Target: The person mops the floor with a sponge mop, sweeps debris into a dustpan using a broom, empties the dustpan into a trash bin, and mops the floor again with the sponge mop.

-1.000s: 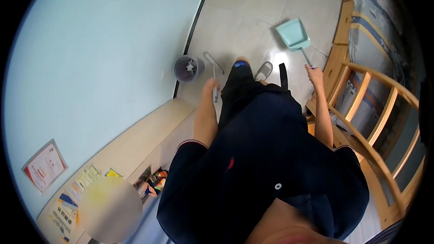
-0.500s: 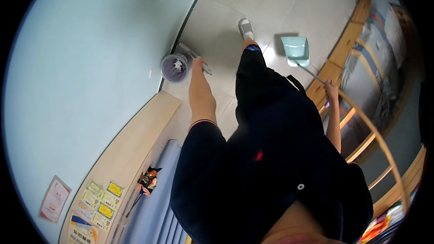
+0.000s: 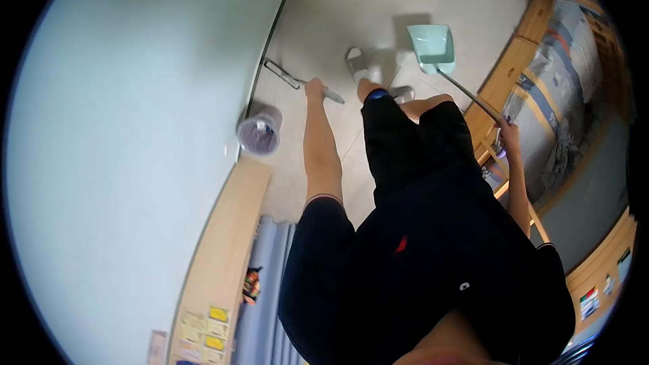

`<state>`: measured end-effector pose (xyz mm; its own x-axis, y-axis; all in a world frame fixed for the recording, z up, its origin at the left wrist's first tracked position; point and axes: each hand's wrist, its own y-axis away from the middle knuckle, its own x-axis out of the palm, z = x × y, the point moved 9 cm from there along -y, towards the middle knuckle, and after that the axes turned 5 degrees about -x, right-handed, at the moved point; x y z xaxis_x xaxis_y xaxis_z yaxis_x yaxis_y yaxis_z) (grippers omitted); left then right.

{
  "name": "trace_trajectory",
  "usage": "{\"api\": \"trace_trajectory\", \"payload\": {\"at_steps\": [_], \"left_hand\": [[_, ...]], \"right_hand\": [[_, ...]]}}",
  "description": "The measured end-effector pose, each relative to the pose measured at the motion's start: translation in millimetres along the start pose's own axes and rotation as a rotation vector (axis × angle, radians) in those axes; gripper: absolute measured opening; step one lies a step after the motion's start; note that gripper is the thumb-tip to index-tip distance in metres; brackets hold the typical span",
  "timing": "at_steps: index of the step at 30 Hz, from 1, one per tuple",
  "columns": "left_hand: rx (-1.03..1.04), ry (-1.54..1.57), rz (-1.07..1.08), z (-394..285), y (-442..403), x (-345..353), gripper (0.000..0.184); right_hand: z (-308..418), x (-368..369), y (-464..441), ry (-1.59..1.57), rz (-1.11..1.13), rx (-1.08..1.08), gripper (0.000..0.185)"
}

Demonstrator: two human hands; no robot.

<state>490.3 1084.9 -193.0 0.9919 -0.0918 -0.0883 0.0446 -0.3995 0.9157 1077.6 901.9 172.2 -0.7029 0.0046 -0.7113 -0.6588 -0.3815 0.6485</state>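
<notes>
My left hand (image 3: 314, 88) is closed around a grey-handled tool with a flat, rectangular, dark-edged head (image 3: 281, 74), perhaps a squeegee. The head is near the foot of the wall, and its exact kind is unclear. Off to the right, my right hand (image 3: 509, 136) grips the long handle of a pale green dustpan (image 3: 433, 44). The pan is tilted and appears raised, with a shadow on the floor beside it. Nothing distinct shows inside the pan. A small purple-and-white item at my right hand is too small to make out.
A round waste bin (image 3: 259, 136) with some litter stands against the pale wall (image 3: 135, 128). A wooden bed (image 3: 497, 94) with striped bedding (image 3: 541, 98) runs along the right. A wooden cabinet (image 3: 223, 230) and blue curtain (image 3: 270, 257) are at lower left. My slippered feet (image 3: 356, 64) stand on tiles.
The tool in my left hand has moved away from the bin, and its head has turned more into view. The dustpan has shifted slightly up and left. My second slipper now shows.
</notes>
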Motion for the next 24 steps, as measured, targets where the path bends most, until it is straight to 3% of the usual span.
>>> {"api": "trace_trajectory", "payload": {"at_steps": [2, 4, 7, 9, 11, 13, 17, 19, 20, 24], "left_hand": [[0.515, -0.798, 0.033, -63, 10, 55, 0.021], [0.649, -1.103, 0.009, -104, 8, 111, 0.023], [0.649, -1.465, -0.131, -166, -2, 196, 0.014], [0.669, -1.419, -0.169, -179, -42, 248, 0.013], [0.674, -1.37, -0.208, -194, -45, 295, 0.012], [0.72, -1.596, -0.095, -252, -8, 375, 0.009], [0.908, -1.664, -0.065, -286, -2, 506, 0.008], [0.937, -1.701, -0.029, -288, -3, 559, 0.007], [0.925, -1.74, 0.01, -286, -3, 583, 0.007], [0.89, -1.888, 0.139, -286, 22, 658, 0.008]], "right_hand": [[5, -10, -1, -0.106, -0.037, 0.042, 0.034], [21, -23, -8, -0.199, -0.063, 0.026, 0.033], [23, -50, -44, -0.354, -0.064, 0.057, 0.033], [7, -69, -77, -0.312, -0.081, 0.194, 0.032], [27, -90, -108, -0.449, -0.075, 0.043, 0.032], [21, -112, -152, -0.45, -0.061, 0.108, 0.033], [-12, -165, -251, -0.225, -0.082, 0.069, 0.037], [6, -199, -289, 0.093, -0.215, -0.199, 0.035], [7, -209, -302, -0.039, -0.203, -0.231, 0.034], [-4, -229, -344, -0.049, -0.189, -0.375, 0.031]]}}
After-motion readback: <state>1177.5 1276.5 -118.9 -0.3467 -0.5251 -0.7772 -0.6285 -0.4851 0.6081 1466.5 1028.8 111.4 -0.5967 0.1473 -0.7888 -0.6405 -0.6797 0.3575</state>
